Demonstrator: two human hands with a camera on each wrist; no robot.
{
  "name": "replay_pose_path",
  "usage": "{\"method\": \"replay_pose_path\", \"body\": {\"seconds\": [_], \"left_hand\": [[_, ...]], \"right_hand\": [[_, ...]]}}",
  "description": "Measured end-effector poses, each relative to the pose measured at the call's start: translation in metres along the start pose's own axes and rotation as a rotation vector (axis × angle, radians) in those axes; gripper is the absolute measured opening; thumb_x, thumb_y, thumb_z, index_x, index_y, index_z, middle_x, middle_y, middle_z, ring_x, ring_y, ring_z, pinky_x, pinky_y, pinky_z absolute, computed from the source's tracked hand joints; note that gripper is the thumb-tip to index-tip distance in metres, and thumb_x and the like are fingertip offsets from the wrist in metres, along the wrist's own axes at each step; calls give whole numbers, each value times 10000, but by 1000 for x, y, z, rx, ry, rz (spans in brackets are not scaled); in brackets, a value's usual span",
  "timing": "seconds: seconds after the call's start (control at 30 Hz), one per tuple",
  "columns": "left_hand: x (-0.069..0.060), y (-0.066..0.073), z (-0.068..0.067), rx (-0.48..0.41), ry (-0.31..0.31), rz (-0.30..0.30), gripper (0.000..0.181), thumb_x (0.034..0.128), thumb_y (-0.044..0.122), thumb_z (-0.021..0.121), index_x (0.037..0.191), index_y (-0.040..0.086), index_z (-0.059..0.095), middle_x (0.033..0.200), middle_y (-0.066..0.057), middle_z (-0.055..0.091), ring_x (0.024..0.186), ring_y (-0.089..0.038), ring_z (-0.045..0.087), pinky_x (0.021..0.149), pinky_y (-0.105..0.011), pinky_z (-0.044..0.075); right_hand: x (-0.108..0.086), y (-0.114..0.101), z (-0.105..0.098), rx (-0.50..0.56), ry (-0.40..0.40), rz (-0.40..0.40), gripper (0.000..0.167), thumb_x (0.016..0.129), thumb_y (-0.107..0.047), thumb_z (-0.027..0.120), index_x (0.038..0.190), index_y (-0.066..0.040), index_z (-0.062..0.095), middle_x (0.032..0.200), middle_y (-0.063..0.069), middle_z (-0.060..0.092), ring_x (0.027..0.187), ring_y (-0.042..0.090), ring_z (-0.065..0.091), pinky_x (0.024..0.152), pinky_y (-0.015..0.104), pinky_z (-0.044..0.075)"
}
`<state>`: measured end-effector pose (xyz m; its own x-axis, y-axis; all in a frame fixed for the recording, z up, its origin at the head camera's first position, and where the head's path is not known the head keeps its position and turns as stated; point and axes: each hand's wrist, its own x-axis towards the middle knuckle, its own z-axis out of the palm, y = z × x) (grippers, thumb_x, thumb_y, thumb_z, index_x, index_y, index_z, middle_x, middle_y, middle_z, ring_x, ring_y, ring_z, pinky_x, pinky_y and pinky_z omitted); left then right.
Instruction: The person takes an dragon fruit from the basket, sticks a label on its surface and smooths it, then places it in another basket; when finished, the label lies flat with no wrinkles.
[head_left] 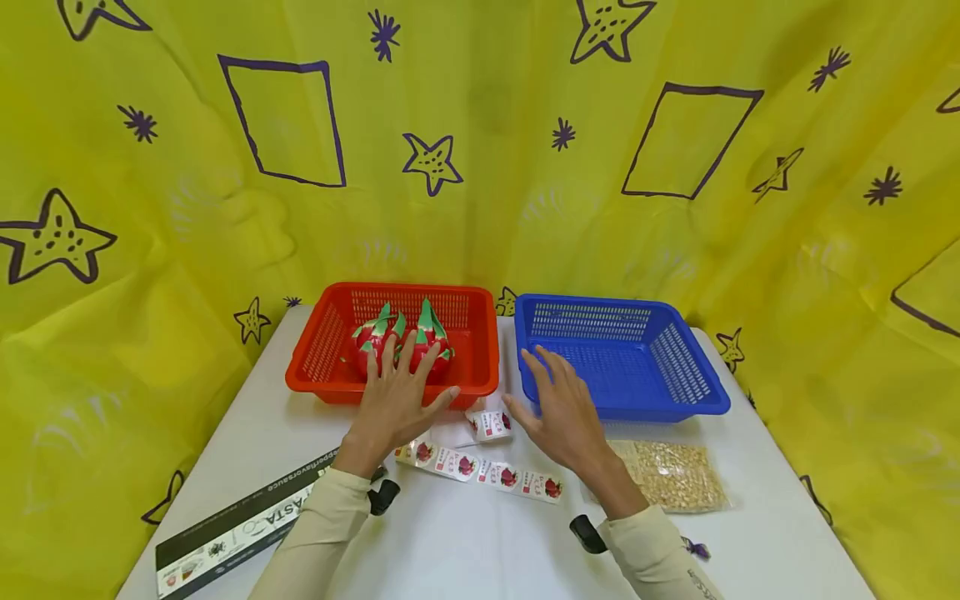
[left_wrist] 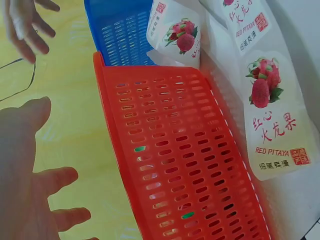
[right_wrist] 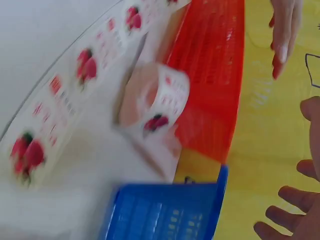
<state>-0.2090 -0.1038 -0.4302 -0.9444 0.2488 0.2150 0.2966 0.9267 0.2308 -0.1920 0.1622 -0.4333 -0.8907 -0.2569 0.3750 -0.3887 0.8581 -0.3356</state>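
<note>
In the head view two red and green dragon fruits [head_left: 431, 354] lie in the red basket [head_left: 322, 385]. The left hand [head_left: 393, 404], fingers spread, is over the basket's front edge, holding nothing. The right hand [head_left: 562, 412] is spread at the front left corner of the blue basket [head_left: 660, 408], also holding nothing. Between the hands is a label roll [head_left: 491, 425], with a strip of dragon fruit labels [head_left: 487, 473] unrolled on the table. The left wrist view shows the left hand [left_wrist: 30, 170] beside the red basket; the right wrist view shows the right hand [right_wrist: 295, 200] with fingers apart.
A long pasta box [head_left: 240, 529] lies at the left front of the white table [head_left: 450, 558]. At the right a clear bag of pale grains [head_left: 675, 477] lies before the blue basket, with a small purple object [head_left: 697, 550] near the right sleeve. A yellow patterned curtain [head_left: 487, 225] stands behind.
</note>
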Motion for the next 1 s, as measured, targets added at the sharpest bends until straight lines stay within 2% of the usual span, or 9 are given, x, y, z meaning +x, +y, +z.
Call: {"method": "replay_pose_path", "body": {"seconds": [0.1, 0.23, 0.3, 0.47, 0.63, 0.73, 0.83, 1.0], "left_hand": [[2, -2, -1, -9, 7, 2, 833, 1001, 639, 567, 1666, 179, 365, 1742, -235, 198, 1577, -555, 165, 1229, -764, 134], [5, -5, -3, -9, 48, 14, 823, 1003, 614, 597, 1653, 154, 387, 1727, -246, 234, 1565, -557, 196, 1222, -763, 170], [4, -6, -3, -5, 67, 12, 813, 1001, 596, 618, 1648, 154, 398, 1718, -248, 253, 1560, -549, 214, 1222, -753, 194], [-8, -6, 3, -15, 83, -3, 766, 997, 520, 675, 1619, 134, 445, 1676, -270, 331, 1527, -546, 286, 1207, -730, 271], [-12, -4, 8, -42, 72, 14, 731, 995, 474, 699, 1603, 138, 470, 1647, -272, 377, 1508, -549, 319, 1179, -729, 325], [-7, -5, 6, -41, 99, 38, 679, 996, 442, 710, 1578, 157, 508, 1623, -263, 410, 1491, -540, 348, 1165, -727, 349], [1, -8, 2, -46, 109, 41, 644, 994, 414, 723, 1558, 165, 536, 1611, -262, 421, 1479, -530, 367, 1158, -725, 360], [22, -19, -8, -73, 77, 14, 666, 994, 405, 728, 1573, 153, 518, 1636, -273, 385, 1475, -543, 368, 1144, -736, 370]], "right_hand": [[8, -15, 8, 183, -23, 29, 728, 1014, -396, 701, 1620, -106, 421, 1671, 167, 382, 1542, 416, 352, 1175, 708, 352], [25, -37, 28, 473, -61, 88, 722, 1054, -356, 648, 1660, -113, 338, 1730, 151, 260, 1586, 414, 272, 1188, 727, 307], [34, -43, 42, 550, -45, 117, 730, 1061, -334, 628, 1666, -85, 303, 1739, 181, 209, 1585, 446, 256, 1186, 740, 294], [45, -41, 72, 658, 23, 226, 771, 1042, -209, 632, 1651, 33, 226, 1699, 283, 216, 1521, 491, 340, 1203, 684, 325], [51, -28, 89, 711, 18, 372, 797, 1048, -174, 612, 1670, 18, 153, 1672, 290, 270, 1472, 481, 408, 1214, 640, 342], [58, -20, 94, 727, -8, 410, 771, 1070, -179, 573, 1676, 0, 132, 1686, 269, 252, 1499, 476, 378, 1240, 630, 297], [65, -18, 97, 761, -26, 397, 731, 1084, -141, 534, 1670, 13, 125, 1700, 276, 220, 1523, 483, 339, 1258, 632, 251], [76, -18, 99, 833, -42, 356, 707, 1084, -66, 460, 1678, -12, 80, 1692, 271, 233, 1505, 485, 359, 1255, 631, 256]]}}
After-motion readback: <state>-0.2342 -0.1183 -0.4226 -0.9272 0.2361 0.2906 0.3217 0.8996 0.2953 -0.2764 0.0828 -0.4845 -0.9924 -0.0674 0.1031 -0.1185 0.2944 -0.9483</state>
